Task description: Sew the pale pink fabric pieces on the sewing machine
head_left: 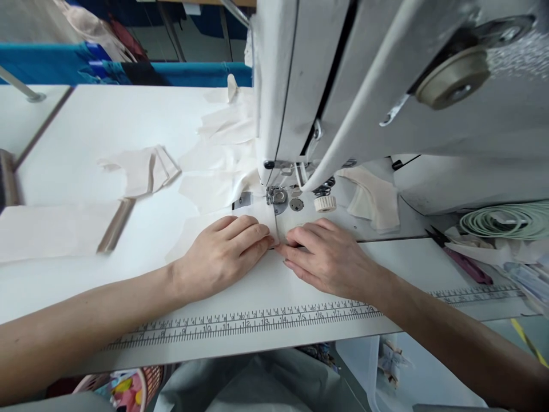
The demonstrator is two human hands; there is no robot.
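Now | left hand (223, 252), right hand (328, 254): flat, open | pressing thin cream fabric (223, 189)

A white worktable (86, 126) fills most of the view — its front edge carries a printed ruler scale (240, 323). Behind it stand blue fabric bins (51, 63) with clothes inside. The light is soft and even. Below the table edge, a pink basket (141, 386) is visible.
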